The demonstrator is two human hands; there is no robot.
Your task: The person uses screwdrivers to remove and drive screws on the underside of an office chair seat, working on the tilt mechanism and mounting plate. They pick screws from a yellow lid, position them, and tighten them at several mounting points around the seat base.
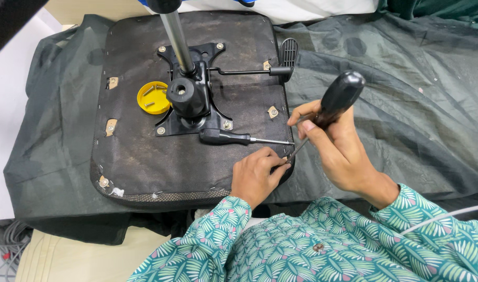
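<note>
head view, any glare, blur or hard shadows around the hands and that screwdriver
Head view: even, soft light, no hard shadows; a bright highlight runs along the black handle of the screwdriver in the right hand and on the steel post; the left hand and the seat underside are sharp; a dark blurred shape crosses the top left corner; straight edges bow slightly near the frame edges.

Dark cloth [406, 94] drapes a pale table [82, 8]; cables [6, 245] lie below.
</note>
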